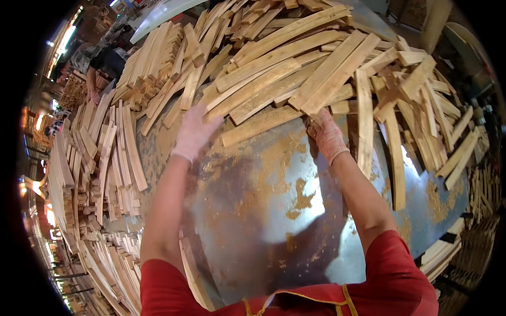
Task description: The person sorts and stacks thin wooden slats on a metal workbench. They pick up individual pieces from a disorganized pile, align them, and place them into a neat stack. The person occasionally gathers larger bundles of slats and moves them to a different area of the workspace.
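My right hand (327, 136), in a pale knitted glove, is at the near end of two broad boards (337, 71); its fingers curl under and partly out of sight, so I cannot tell whether they grip the wood. My left hand (194, 134) is blurred but looks loose, thumb stretched away from the fingers, just near of the heap; whether it touches wood I cannot tell. Between my hands lies a single strip (261, 126), its right end hidden by the boards. Beyond, the heap of strips (295, 45) covers the far side, overlapping so much that many ends are hidden. Near me the metal table (247, 210), smeared with sawdust, leaves open room between my forearms, bounded on the right by a long strip (395, 163) pointing toward me. Stacked strips (100, 158) crowd the left edge, and a person (108, 63) at the far left is only partly visible.
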Tool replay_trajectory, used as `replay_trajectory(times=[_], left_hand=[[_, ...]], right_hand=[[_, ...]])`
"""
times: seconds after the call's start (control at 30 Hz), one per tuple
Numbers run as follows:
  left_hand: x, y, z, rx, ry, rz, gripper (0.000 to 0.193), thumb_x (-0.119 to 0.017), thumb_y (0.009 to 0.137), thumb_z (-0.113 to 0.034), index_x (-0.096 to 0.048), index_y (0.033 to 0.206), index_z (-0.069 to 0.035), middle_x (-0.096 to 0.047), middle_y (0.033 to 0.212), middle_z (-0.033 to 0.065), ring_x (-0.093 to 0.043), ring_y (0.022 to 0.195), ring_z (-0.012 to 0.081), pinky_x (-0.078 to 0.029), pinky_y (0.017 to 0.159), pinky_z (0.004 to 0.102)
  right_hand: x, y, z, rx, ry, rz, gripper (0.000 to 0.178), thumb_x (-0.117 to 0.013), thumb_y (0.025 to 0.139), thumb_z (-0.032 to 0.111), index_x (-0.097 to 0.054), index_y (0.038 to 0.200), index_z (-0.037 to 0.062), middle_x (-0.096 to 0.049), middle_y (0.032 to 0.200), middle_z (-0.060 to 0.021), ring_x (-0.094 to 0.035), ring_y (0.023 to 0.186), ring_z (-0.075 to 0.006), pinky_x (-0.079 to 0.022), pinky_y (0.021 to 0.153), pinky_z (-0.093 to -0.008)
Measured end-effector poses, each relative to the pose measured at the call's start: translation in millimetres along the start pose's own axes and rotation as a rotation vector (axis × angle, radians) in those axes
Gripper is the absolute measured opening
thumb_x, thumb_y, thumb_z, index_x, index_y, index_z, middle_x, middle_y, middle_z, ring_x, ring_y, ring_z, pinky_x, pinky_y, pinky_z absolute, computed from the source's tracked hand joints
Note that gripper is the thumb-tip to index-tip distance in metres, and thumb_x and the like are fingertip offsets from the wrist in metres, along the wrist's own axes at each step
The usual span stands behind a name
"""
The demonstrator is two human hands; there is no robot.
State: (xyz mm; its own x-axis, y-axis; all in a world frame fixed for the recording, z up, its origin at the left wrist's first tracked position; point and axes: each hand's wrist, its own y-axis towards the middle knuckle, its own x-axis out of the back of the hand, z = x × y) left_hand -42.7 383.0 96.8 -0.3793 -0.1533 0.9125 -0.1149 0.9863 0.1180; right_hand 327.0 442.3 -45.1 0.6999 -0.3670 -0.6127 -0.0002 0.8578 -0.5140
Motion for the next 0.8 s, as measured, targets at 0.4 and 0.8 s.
replay_trajectory(times=[0.4, 0.8], left_hand=[[-86, 241, 16, 0.401, -0.717, 0.139, 0.097, -0.069, 0.092, -0.076, -0.056, 0.156, -0.003, -0.062, 0.151, 0.0164, -0.055, 0.140, 0.0245, -0.037, 0.122, 0.0319], [-96, -14, -100, 0.488, -0.927, 0.274, 0.124, -0.085, 0.086, -0.061, -0.020, 0.169, 0.005, -0.052, 0.157, 0.0333, -0.056, 0.142, 0.0385, -0.043, 0.120, 0.0397]], right_hand=[[-16, 56, 7, 0.130, 0.382, -0.061, 0.039, -0.079, 0.098, 0.011, -0.066, 0.135, 0.0024, -0.069, 0.134, -0.0030, -0.063, 0.124, -0.0175, -0.051, 0.110, -0.0307], [31, -74, 24, 0.016, -0.237, 0.041, 0.058, -0.082, 0.090, 0.007, -0.058, 0.142, 0.0122, -0.072, 0.128, -0.0089, -0.070, 0.114, -0.0252, -0.059, 0.098, -0.0435]])
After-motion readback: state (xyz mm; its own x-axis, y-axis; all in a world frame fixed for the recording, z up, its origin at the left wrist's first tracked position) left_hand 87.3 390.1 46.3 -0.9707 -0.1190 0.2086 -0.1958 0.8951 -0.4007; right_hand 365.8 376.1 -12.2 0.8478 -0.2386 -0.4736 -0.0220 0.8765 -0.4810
